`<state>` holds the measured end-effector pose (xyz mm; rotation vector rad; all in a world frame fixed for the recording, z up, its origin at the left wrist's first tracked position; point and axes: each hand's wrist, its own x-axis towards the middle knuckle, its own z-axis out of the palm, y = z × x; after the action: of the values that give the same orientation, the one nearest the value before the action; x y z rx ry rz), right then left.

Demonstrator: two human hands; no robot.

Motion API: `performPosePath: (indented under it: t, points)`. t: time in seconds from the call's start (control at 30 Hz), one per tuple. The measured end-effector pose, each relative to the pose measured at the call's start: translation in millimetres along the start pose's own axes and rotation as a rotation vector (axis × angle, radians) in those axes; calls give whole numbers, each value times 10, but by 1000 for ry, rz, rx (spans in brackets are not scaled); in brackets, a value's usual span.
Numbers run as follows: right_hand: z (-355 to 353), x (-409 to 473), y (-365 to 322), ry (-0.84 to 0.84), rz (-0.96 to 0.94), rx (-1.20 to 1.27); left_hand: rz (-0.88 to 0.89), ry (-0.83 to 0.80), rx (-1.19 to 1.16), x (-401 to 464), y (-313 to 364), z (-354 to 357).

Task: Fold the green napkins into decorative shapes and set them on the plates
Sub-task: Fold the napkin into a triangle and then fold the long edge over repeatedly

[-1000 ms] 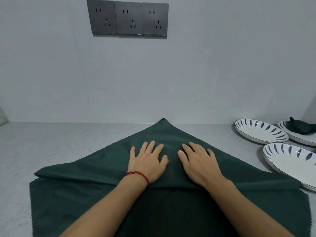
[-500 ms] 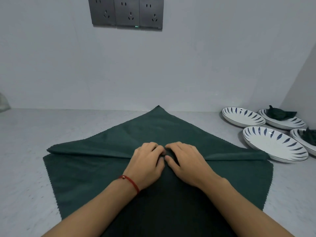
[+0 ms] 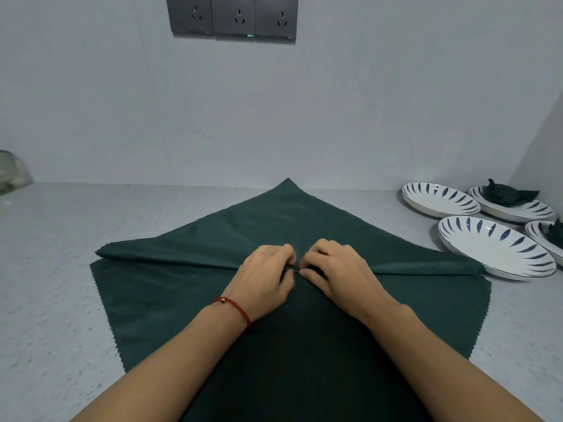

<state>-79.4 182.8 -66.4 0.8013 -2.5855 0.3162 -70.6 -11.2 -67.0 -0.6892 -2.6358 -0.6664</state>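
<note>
A large dark green napkin [image 3: 182,287] lies spread on the grey counter, its far half folded over into a point toward the wall. A fold ridge runs across its middle. My left hand [image 3: 265,278], with a red string bracelet, and my right hand [image 3: 332,269] sit side by side at the centre of that ridge. Their fingers are curled and pinch the fabric there. At the right stand several white plates with blue leaf marks; the nearest plate [image 3: 457,239] is bare. A folded green napkin [image 3: 505,194] sits on the far right plate [image 3: 539,210].
Another plate [image 3: 438,199] stands bare behind the nearest one. A plate at the right edge [image 3: 539,239] holds a second folded napkin [image 3: 556,234]. A glass object [image 3: 12,172] sits at the far left by the wall. Wall sockets [image 3: 234,16] hang above.
My hands went from lying flat on the folded part to meeting at the fold line with curled fingers pinching the cloth. The view shifted, showing more plates at the right.
</note>
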Motion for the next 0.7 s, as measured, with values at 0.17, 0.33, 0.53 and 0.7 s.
performPosePath:
  t: [0.17,0.33,0.53,0.7]
  points:
    - [55,25,-14,30,15,-25,18,-24,14,6,-21,-19]
    - [106,80,-24,-33,136,52,7,6,3,27,-44,30]
    - [77,81,-26,-27,194,206,-8,27,199,120,-45,101]
    - [68,74,-33,18,208,235,-72,7,184,181,-29,69]
